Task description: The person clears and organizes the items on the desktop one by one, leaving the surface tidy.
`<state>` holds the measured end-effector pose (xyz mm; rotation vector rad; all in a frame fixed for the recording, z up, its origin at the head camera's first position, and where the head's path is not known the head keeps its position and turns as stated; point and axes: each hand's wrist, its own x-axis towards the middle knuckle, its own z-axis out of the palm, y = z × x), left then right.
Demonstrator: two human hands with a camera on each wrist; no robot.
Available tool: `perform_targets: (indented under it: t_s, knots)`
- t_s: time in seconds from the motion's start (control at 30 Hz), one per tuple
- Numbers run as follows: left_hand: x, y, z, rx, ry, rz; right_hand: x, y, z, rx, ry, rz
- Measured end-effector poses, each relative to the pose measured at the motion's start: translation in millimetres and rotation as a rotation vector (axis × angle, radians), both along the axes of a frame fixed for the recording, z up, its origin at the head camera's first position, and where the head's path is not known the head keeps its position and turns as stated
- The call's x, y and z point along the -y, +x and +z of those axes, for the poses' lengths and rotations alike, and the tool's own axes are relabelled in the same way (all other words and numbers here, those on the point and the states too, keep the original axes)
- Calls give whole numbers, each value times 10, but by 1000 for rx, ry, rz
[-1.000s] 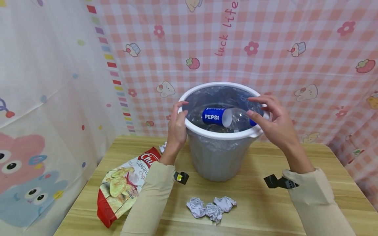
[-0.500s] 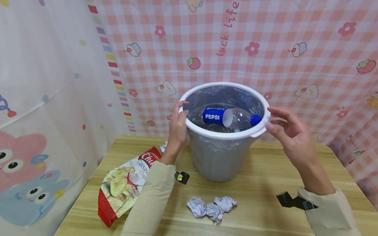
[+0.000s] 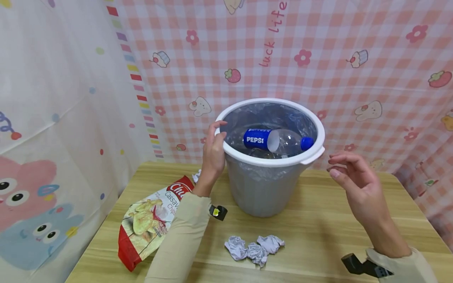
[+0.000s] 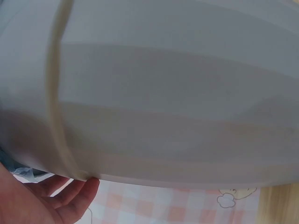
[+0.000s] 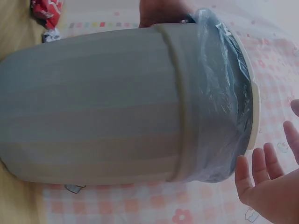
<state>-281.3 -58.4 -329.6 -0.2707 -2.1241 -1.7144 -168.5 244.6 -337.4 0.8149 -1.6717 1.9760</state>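
A grey trash can [image 3: 263,192] with a white rim and a clear liner stands upright on the table. Inside it lies a clear plastic bottle [image 3: 288,141] with a blue Pepsi label and blue cap, tilted on its side. My left hand [image 3: 213,155] grips the rim on the left, thumb and fingertips over the edge; in the left wrist view its fingers [image 4: 77,198] lie against the can's side. Off to the right, apart from the rim, my right hand [image 3: 359,188] hovers with loosely bent fingers and holds nothing. What lies under the bottle is mostly hidden.
Several crumpled paper balls [image 3: 257,253] lie in front of the can, and another paper ball [image 3: 196,176] sits behind my left wrist. A red and white cassava chips bag [image 3: 148,220] lies at the left, partly under my left forearm. Patterned cloth [image 3: 283,78] hangs behind the table [image 3: 311,232].
My right hand has drawn back from above the bottle's cap, past the can's rim, to the right and down. The cap now shows fully. My left hand stays on the rim.
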Motion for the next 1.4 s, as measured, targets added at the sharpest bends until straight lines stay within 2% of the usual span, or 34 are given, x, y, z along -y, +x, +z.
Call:
perform_targets:
  t_s: [0.13,0.23,0.47,0.63,0.77,0.87,0.97,1.1,1.4]
  knots:
    - [1,1,-6,7,-2,2,-8,23,-101,-53,-66,81]
    - [9,0,-16,8,-1,5,-6,32,-197,-37,-43,109]
    - [19,0,-34,2,3,1,-22,51,-427,95,90,127]
    - [16,-6,-32,-1,5,4,0,39,-578,199,287,145]
    - [17,-8,-25,-2,0,5,54,0,-703,240,438,218]
    - [18,-9,-17,-3,-2,2,98,-25,-785,273,502,282]
    - [17,-11,-8,-5,-3,5,144,-40,-858,335,568,302]
    - [9,-10,1,-4,2,-1,203,-59,-964,396,629,329]
    - [-2,5,-2,2,6,-9,274,-83,-1174,430,688,339]
